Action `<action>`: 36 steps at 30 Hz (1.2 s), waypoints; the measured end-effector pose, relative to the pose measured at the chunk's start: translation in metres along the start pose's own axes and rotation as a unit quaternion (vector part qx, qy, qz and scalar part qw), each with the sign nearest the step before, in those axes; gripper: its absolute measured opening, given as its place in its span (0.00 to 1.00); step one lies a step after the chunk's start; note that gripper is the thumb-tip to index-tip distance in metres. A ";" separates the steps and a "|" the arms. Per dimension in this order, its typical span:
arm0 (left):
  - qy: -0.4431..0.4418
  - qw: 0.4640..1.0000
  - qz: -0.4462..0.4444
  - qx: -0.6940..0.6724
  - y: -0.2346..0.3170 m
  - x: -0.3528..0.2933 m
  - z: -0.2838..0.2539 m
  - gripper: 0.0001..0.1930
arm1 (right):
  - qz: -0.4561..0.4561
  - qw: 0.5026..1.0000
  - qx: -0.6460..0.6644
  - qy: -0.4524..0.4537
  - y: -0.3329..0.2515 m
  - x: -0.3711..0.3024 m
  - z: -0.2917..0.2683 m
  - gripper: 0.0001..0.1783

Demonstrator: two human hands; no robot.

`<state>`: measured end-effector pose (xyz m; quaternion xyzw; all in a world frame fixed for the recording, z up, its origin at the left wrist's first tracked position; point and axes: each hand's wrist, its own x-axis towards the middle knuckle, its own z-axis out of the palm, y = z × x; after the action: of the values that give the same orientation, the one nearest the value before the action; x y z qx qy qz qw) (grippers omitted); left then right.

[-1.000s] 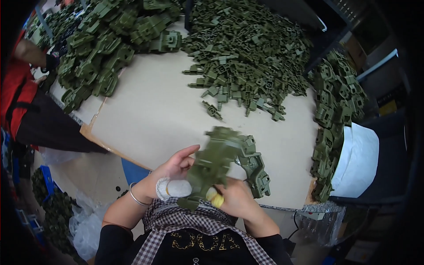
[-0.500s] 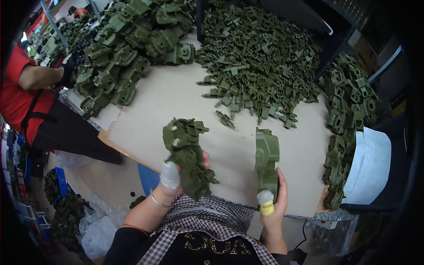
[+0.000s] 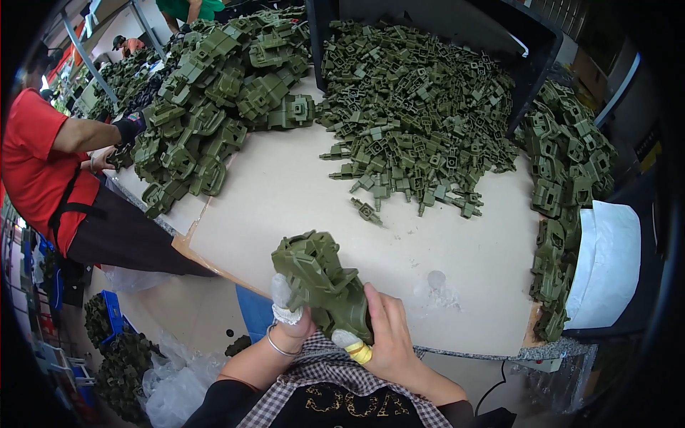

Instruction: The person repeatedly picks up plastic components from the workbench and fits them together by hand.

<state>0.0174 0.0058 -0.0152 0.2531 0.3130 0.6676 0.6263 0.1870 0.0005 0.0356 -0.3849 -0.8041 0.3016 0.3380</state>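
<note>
In front of my apron I hold an olive-green plastic toy vehicle body (image 3: 319, 279), tilted, between both hands. My left hand (image 3: 292, 319), with white wrapping on the thumb, is closed on its left side. My right hand (image 3: 387, 334), whose thumb has white and yellow wrapping, grips the lower right end. The body looks like two shells pressed together, but I cannot tell how they join. My fingers on its underside are hidden. Beyond it on the table lies a small green part (image 3: 367, 211), apart from a large heap of small green parts (image 3: 421, 107).
Larger green vehicle shells (image 3: 207, 93) are piled at the far left. More shells (image 3: 560, 164) line the right edge, beside a white sheet (image 3: 605, 264). A co-worker in a red shirt (image 3: 53, 160) stands at left. A dark bin (image 3: 464, 25) backs the small parts.
My hands have come together. The separate shell in my right hand now meets the piece in my left. The co-worker's arm has reached further toward the shell pile.
</note>
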 end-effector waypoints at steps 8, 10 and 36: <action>-0.018 0.999 -0.020 -0.032 0.006 0.002 -0.005 0.34 | 0.027 0.992 0.065 -0.102 0.012 0.002 -0.005 0.50; -0.010 0.999 -0.034 -0.008 0.010 0.001 0.008 0.34 | 0.013 0.983 0.105 -0.152 0.013 0.011 -0.014 0.51; -0.038 0.982 -0.027 0.184 -0.011 -0.005 0.020 0.24 | 0.033 0.992 0.105 0.056 0.009 0.044 0.015 0.37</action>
<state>0.0396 0.0029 -0.0095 0.3807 0.4134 0.5715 0.5979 0.1580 0.0380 0.0333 -0.3895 -0.7350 0.3733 0.4107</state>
